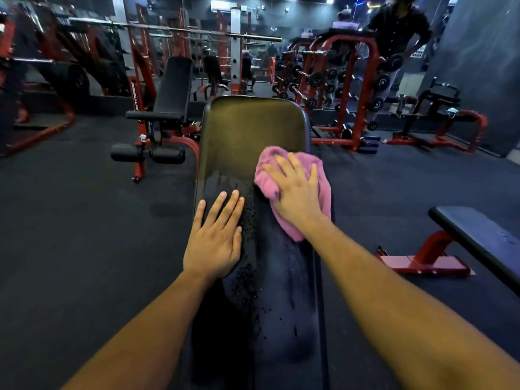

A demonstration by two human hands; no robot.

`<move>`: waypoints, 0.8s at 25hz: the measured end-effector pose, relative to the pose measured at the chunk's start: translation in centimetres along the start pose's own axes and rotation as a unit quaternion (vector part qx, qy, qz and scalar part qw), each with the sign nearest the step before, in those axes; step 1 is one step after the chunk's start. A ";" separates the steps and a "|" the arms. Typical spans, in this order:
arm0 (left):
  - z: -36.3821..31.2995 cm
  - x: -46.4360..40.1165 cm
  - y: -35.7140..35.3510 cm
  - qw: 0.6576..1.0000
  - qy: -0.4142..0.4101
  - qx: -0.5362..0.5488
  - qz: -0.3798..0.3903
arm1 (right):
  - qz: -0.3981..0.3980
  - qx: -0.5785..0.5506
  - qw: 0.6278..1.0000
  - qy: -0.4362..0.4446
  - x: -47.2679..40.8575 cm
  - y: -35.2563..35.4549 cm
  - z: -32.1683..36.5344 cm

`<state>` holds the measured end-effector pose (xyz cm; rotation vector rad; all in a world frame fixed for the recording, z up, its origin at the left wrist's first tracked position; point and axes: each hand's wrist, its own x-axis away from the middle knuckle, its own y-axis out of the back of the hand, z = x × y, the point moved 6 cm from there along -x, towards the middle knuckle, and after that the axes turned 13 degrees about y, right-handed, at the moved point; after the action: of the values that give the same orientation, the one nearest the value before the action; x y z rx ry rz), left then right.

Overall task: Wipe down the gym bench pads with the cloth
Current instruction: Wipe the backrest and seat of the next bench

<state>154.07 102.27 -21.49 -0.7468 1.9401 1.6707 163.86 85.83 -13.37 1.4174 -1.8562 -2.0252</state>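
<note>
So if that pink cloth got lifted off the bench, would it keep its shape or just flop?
Probably flop: the pink cloth lies bunched in soft folds under the right hand. It looks like thick towelling, so likely light, though perhaps damp, since droplets bead on the bench pad. It seems unlikely to slip.

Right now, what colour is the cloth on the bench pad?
Pink, under the right hand; cloth, head view.

Right hand [295, 192] flat on cloth [323, 175]
</note>
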 end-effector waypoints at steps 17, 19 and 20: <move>-0.2 0.0 0.1 1.000 -0.001 -0.013 0.012 | -0.028 -0.010 0.999 -0.028 3.9 0.0 1.5; -0.2 0.1 0.1 1.000 0.001 -0.021 0.022 | -0.022 -0.040 0.999 -0.030 6.7 0.0 3.4; -0.3 0.1 0.1 0.999 0.003 -0.026 0.027 | -0.015 -0.056 0.998 -0.013 9.0 0.0 4.7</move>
<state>153.93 101.99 -21.41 -0.7244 1.9434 1.7593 155.71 84.16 -19.13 1.4036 -1.7113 -2.1347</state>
